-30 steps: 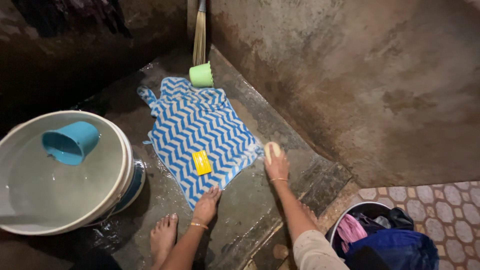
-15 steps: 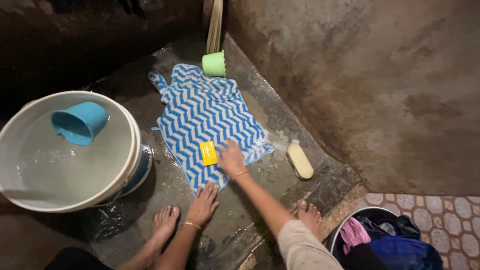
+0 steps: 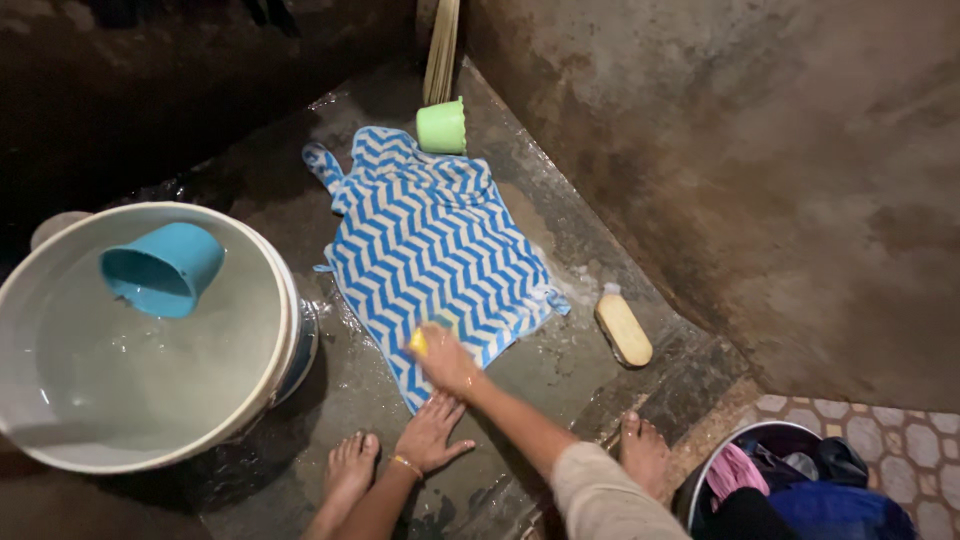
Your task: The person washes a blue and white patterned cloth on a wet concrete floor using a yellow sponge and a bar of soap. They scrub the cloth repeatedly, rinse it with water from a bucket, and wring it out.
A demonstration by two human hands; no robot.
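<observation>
Our right hand (image 3: 447,362) clamped the soap (image 3: 418,343) at the cloth's (image 3: 430,240) near edge, most unsoaped; our left hand (image 3: 430,436) lay flat, fingers spread.

i note that my right hand (image 3: 445,360) has left the scrub brush (image 3: 623,328) lying on the wet slab beside the blue-and-white zigzag cloth (image 3: 430,245) and now presses the yellow soap bar (image 3: 419,342) at the cloth's near edge.

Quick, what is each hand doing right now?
Left hand: open, fingers spread flat on the wet floor, holding nothing.
Right hand: closed on a yellow soap bar, pressing it on the striped cloth.
</observation>
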